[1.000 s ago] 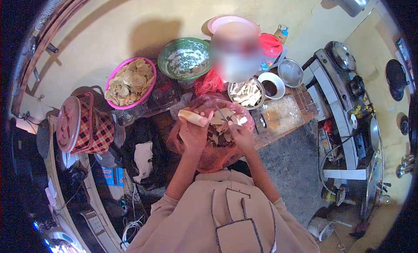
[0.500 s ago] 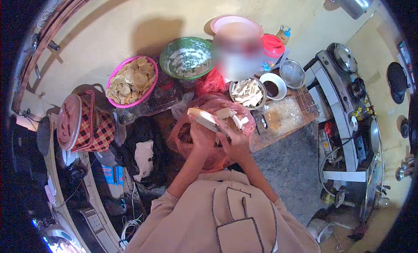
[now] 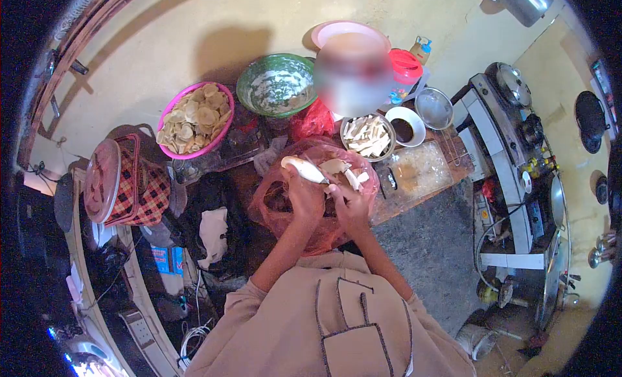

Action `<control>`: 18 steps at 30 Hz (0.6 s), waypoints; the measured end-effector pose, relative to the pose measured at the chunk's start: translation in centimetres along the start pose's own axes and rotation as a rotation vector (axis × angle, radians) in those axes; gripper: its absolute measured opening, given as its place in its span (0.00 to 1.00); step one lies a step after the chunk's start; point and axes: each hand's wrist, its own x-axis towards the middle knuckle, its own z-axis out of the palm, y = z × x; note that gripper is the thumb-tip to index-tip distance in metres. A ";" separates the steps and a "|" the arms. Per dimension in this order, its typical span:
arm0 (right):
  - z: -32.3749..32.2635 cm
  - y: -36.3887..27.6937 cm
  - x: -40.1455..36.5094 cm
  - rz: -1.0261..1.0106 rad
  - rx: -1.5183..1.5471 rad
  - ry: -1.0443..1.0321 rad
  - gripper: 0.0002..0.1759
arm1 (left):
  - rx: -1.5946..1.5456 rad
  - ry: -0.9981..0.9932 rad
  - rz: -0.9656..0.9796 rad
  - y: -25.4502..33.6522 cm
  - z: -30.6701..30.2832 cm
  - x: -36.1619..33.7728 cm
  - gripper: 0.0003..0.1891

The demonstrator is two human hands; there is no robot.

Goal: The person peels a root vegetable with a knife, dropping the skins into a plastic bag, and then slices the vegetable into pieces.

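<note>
My left hand [image 3: 306, 197] is closed around a pale, elongated piece of food [image 3: 304, 168], whitish with a tan edge, like a thick mushroom or a peeled root. My right hand [image 3: 350, 205] is closed near the piece's right end, on what looks like a small knife [image 3: 320, 176], mostly hidden by the fingers. Beneath both hands spreads a reddish translucent plastic bag [image 3: 275, 205]. Several white cut pieces [image 3: 352, 176] lie on it just beyond my right hand. Further back, a metal bowl [image 3: 391, 151] holds many white strips.
Along the wall stand a pink basket [image 3: 162, 121] of round chips, a green basin [image 3: 246, 95] with white powder and a red-lidded jar [image 3: 406, 67]. A bowl of dark liquid [image 3: 403, 129], a strainer [image 3: 434, 108] and a clear plastic packet [image 3: 421, 169] lie right. A stove [image 3: 495, 108] is beyond.
The pale piece has turned in my left hand and now points more down to the right. My right hand has shifted slightly; its fingers are more tightly closed near the piece's end.
</note>
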 end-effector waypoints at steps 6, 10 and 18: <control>0.8 2.3 0.6 0.035 0.200 -0.088 0.18 | 0.004 0.033 0.032 -0.2 0.7 0.0 0.19; -1.2 -3.8 0.5 -0.040 -0.061 -0.003 0.17 | 0.043 0.001 0.014 -0.1 0.7 -0.1 0.19; 0.3 -0.4 0.3 0.224 0.053 -0.038 0.17 | 0.225 0.133 0.179 -1.3 0.6 0.3 0.24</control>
